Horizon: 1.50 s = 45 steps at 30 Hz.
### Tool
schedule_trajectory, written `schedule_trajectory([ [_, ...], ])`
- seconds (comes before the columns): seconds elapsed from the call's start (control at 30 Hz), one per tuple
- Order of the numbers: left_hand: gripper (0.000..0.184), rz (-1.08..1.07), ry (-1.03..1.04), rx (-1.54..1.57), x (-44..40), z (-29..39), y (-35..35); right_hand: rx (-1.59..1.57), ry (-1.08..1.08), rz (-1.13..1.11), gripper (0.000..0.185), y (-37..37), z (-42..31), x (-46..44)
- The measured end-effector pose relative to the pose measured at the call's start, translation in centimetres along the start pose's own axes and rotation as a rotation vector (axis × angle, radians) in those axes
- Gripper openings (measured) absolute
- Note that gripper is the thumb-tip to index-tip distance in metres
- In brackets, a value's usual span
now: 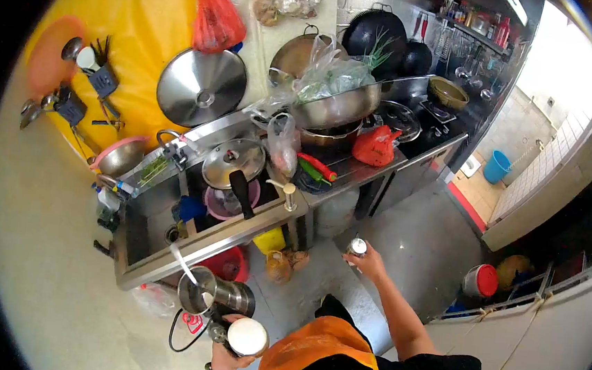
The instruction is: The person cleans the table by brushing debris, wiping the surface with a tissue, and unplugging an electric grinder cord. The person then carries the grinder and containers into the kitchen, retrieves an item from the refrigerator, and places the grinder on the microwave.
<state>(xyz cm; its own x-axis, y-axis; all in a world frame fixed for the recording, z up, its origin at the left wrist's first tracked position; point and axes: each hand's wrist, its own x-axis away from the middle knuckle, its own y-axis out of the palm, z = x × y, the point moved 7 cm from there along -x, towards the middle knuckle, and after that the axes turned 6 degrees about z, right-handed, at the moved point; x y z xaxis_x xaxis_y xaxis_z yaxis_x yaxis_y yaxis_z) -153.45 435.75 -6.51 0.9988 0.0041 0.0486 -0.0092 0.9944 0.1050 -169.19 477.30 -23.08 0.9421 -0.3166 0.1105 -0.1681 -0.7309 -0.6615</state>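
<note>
My left hand [226,362], with a bracelet at the wrist, is closed around a round white-topped container [247,336] at the lower middle. Just above it is a steel jug [237,297], tilted, with a pale long-handled utensil [183,264] reaching into its mouth. The jug's dark handle runs to my left hand; whether the fingers also grip it, I cannot tell. Out to the right, my right hand [371,263] is closed on a small jar [357,247] with a white top, held above the floor.
A steel sink [143,225] lies ahead left, with a lidded pan [233,164] over a pink basin [250,199]. Red and green peppers [317,167] and a red bag [375,146] lie on the counter. A red tub [234,263] stands below. A doorway shows a blue bucket [497,167].
</note>
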Motion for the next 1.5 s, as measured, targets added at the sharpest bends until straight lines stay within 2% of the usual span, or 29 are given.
schedule_trajectory([
  [0.03,0.090,0.037,0.004,-0.076,-0.7,0.0,0.4,0.062,-0.027,0.032,0.077,-0.5,-1.1,-2.3],
  [0.1,0.105,0.147,-0.041,-0.112,-0.9,-2.0,0.1,-0.044,0.030,-0.089,0.081,-0.8,-3.4,-4.8],
  [0.17,0.108,0.160,-0.051,-0.120,-2.7,-1.9,1.1,-0.093,0.032,-0.111,0.082,-1.7,-4.7,-7.2],
  [0.2,0.110,0.164,-0.059,-0.121,-3.4,-2.0,1.6,-0.017,0.002,-0.045,0.081,-2.1,-4.4,-8.4],
  [0.3,0.110,0.263,0.046,-0.178,-4.3,-7.0,-0.9,-0.023,0.030,-0.108,0.082,-1.3,-1.0,-12.2],
  [0.33,0.110,0.235,0.034,-0.159,-4.7,-8.0,-0.1,0.032,0.031,-0.064,0.085,-1.3,0.5,-13.3],
  [0.43,0.110,0.154,0.000,-0.129,-8.0,-4.0,4.0,-0.177,0.129,-0.170,0.089,-3.0,-1.2,-14.2],
  [0.53,0.110,0.130,0.037,-0.118,-9.0,-4.2,4.8,-0.013,-0.147,0.115,0.063,-2.6,-0.3,-18.0],
  [0.7,0.108,0.084,0.096,-0.125,-10.0,-3.9,6.4,0.015,-0.063,-0.075,0.072,-0.1,-2.3,-22.9],
  [0.73,0.107,0.100,0.045,-0.138,-9.9,-3.6,6.7,0.035,-0.020,-0.107,0.072,0.4,-3.1,-23.8],
  [0.8,0.106,0.135,-0.059,-0.159,-9.4,-3.1,7.4,0.049,-0.069,-0.098,0.070,1.4,-3.7,-25.7],
  [0.9,0.106,0.175,-0.098,-0.193,-8.3,-5.4,5.2,-0.060,-0.198,0.060,0.099,2.9,-3.4,-28.8],
  [0.93,0.097,0.244,-0.088,-0.152,-8.0,-5.5,5.3,-0.021,-0.128,0.029,0.100,3.5,-2.9,-29.7],
  [0.97,0.097,0.269,-0.092,-0.147,-7.7,-5.5,5.4,0.020,-0.059,-0.005,0.102,4.0,-2.4,-30.5],
  [1.03,0.096,0.291,-0.106,-0.158,-7.9,-5.3,5.9,0.161,-0.062,0.088,0.097,3.6,-3.5,-31.1],
  [1.07,0.096,0.293,-0.108,-0.161,-7.8,-5.2,6.0,0.151,0.035,-0.039,0.111,4.1,-3.2,-31.4],
  [1.17,0.095,0.312,-0.119,-0.163,-8.1,-5.3,6.2,0.264,-0.003,-0.046,0.112,5.5,-3.4,-32.7],
  [1.3,0.094,0.343,-0.136,-0.169,-7.6,-5.3,6.3,0.358,-0.088,-0.180,0.119,7.0,-3.8,-33.7],
  [1.5,0.092,0.366,-0.138,-0.167,-7.0,-5.4,6.4,0.374,-0.120,-0.220,0.121,8.3,-3.0,-34.9],
])
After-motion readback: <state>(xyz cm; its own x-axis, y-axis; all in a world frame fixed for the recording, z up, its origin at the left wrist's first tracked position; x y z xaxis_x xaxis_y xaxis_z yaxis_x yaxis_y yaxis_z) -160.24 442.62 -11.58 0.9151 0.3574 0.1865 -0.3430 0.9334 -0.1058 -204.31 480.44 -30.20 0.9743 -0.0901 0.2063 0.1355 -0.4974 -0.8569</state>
